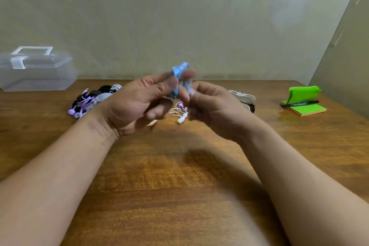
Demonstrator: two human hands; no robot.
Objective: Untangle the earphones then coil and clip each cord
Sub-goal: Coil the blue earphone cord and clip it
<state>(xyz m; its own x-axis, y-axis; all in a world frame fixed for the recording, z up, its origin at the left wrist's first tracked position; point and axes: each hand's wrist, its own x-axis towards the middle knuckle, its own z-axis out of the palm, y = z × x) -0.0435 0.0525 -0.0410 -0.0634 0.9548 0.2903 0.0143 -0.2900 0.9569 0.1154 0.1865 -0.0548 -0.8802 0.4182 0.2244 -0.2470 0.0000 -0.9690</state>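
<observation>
Both hands are raised over the table (179,175), working the blue cord (180,78) between them. The left hand (137,104) has the cord looped around its extended fingers (169,82), the thumb pressing the bundle; the right hand (211,104) pinches the cord's lower part with its fingertips closed. This looks like the coiling step, nearly done for this cord. Next it calls for keeping the loops tight while a clip is fetched; what seem to be clips (242,96) lie just behind the right hand. A pink earphone (180,114) lies below, between the hands. A tangled purple-and-black pile (91,100) waits beyond the left hand.
</observation>
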